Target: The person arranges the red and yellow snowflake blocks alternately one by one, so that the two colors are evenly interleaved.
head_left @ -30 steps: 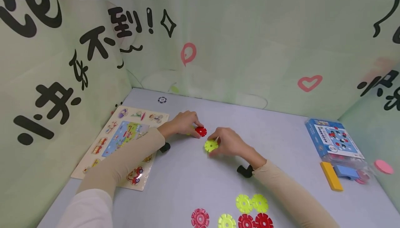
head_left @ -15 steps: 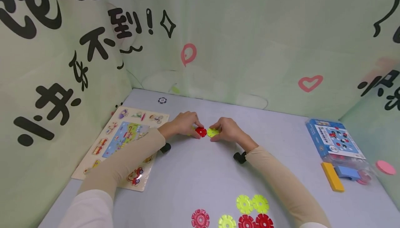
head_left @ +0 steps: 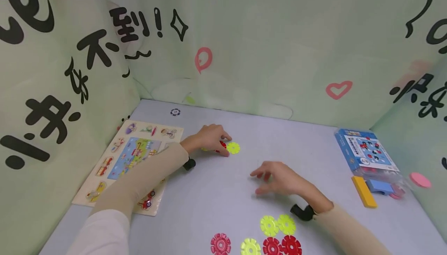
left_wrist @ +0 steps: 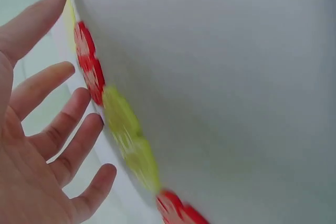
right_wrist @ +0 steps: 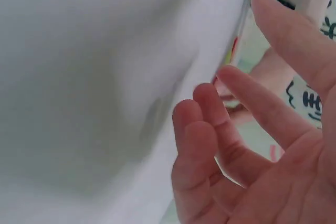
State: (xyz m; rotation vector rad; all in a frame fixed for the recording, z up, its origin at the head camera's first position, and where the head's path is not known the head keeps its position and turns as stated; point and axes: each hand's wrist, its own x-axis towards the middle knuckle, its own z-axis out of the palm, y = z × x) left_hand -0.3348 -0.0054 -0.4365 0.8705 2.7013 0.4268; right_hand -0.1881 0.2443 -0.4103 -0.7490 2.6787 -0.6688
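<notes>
My left hand (head_left: 208,137) is over a row of flat notched plastic discs, with its fingers spread and relaxed in the left wrist view. From between its fingertips a red disc (head_left: 223,145) shows in the head view, joined by a yellow-green disc (head_left: 233,148) on its right. The left wrist view reveals more of the row: red discs (left_wrist: 90,69), then yellow-green ones (left_wrist: 128,135), then red again (left_wrist: 178,208). My right hand (head_left: 279,179) is above the table, loosely bent and holding nothing. The head view hides part of the row behind my left hand.
Loose yellow-green discs (head_left: 269,226) and red discs (head_left: 291,244) lie at the front. A picture puzzle board (head_left: 122,134) lies under my left forearm. To the right are a blue box (head_left: 366,150), a yellow block (head_left: 364,191) and a blue block (head_left: 379,187).
My right hand brought a yellow-green disc to the red one, let go of it there, and has drawn back toward the front right. My left hand has loosened its fingers at the row.
</notes>
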